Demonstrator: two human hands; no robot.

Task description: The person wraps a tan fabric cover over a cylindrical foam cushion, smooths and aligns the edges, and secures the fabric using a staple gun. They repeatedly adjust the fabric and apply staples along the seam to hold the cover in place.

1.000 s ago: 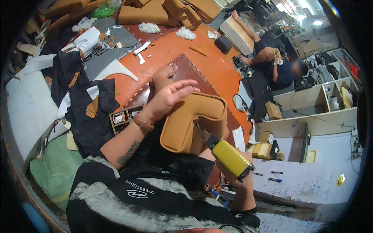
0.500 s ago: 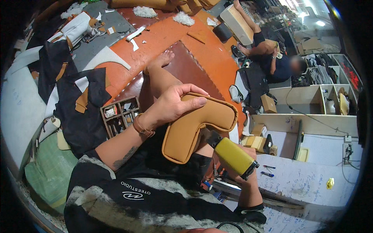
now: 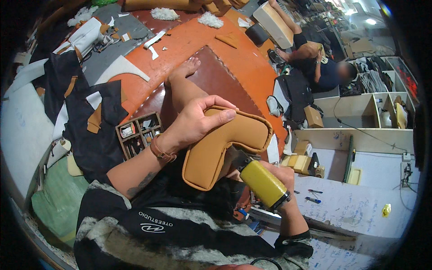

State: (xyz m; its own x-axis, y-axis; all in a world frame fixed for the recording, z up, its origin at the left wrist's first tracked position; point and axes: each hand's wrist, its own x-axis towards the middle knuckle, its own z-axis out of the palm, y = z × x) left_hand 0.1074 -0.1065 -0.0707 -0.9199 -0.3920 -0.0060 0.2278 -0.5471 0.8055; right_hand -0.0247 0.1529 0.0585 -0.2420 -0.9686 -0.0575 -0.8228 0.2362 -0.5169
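Observation:
A tan, L-shaped leather cover (image 3: 216, 150) with piped seams, shaped like a golf putter headcover, lies tilted above my lap. My left hand (image 3: 198, 120) is closed on its upper edge, thumb pressed on the top face and fingers behind. At the cover's inner corner sits the dark metal nozzle of a yellow, barrel-shaped heat gun (image 3: 265, 183). My right hand (image 3: 284, 177) is wrapped around the far side of this tool; its handle and most of my fingers are hidden. Whether the nozzle touches the leather I cannot tell.
Left of my forearm stands a wooden compartment box (image 3: 139, 134) with small items. Black fabric (image 3: 96, 135) and white sheet pieces lie further left. Pens (image 3: 312, 199) rest on a written-on white surface at right. Another person (image 3: 321, 74) sits at the far right near open shelves (image 3: 351, 105).
The cover has shifted slightly left with my left hand. My right hand and the heat gun have also moved a little left, the nozzle staying by the inner corner.

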